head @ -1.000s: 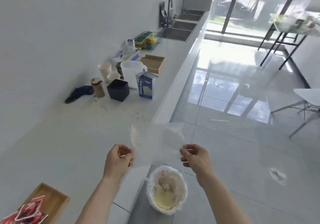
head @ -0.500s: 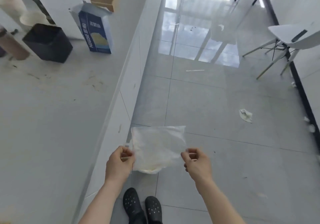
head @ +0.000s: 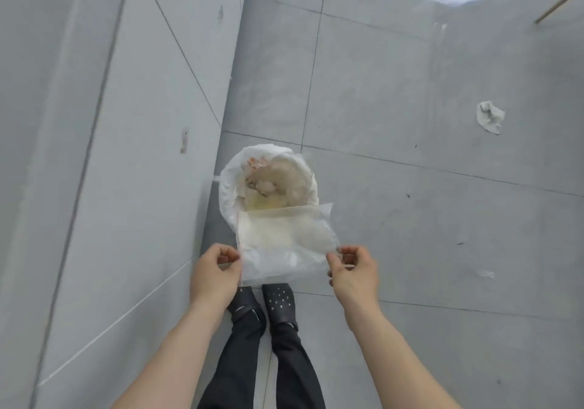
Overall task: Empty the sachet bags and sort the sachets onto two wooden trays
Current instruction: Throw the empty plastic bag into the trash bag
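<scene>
I hold a clear, empty plastic sachet bag (head: 286,244) flat between both hands, above the floor. My left hand (head: 215,277) pinches its left edge and my right hand (head: 354,274) pinches its right edge. Just beyond the bag, partly under it, stands a round waste bin (head: 229,184) lined with a white bag and holding crumpled waste. No sachets or wooden trays are in view.
White cabinet fronts (head: 132,156) rise on the left, close to the bin. Grey floor tiles (head: 426,219) spread to the right, with a crumpled white tissue (head: 489,120) lying on them. My black shoes (head: 262,302) stand below the bag.
My view has tilted down from the counter to the floor. The bag stays held between both hands and now hangs over the near side of the bin.
</scene>
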The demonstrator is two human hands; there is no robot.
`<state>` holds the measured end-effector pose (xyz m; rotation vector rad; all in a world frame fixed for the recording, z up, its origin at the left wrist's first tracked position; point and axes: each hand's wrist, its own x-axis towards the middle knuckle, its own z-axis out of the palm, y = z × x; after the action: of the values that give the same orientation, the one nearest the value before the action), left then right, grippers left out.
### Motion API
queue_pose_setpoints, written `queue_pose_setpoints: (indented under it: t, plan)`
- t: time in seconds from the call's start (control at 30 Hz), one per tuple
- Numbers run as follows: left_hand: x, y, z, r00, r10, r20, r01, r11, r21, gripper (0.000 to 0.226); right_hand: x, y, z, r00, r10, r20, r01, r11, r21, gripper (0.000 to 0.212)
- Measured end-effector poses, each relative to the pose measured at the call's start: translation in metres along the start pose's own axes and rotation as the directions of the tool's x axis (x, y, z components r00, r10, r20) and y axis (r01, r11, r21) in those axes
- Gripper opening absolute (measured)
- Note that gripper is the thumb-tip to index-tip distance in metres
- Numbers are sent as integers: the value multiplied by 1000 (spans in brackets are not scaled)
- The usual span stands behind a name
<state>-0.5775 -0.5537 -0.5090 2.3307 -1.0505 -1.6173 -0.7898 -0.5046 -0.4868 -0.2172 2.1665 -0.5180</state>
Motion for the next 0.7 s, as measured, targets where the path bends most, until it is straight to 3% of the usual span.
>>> queue_pose_setpoints:
  t: [0.3,0.43,0.5,0.6,0.7]
  plan:
    - [84,-17,38,997,6,-83,-1,998,66,8,85,1,66,994,-107,-31,104,989,-108,9]
    - [105,-13,45,993,47,-105,-33,991,130,18,106,-14,86,986,-161,-34,158,984,-80,13]
    - [113,-17,47,998,54,-40,-46,981,187,29,109,-20,94,989,-149,11,149,987,-66,23]
    - [116,-18,48,995,50,91,-74,956,283,53,106,-23,97,985,-134,110,144,986,-81,57]
    - [103,-15,41,993,58,108,-94,922,377,65,96,-20,87,973,-183,141,209,959,-193,75]
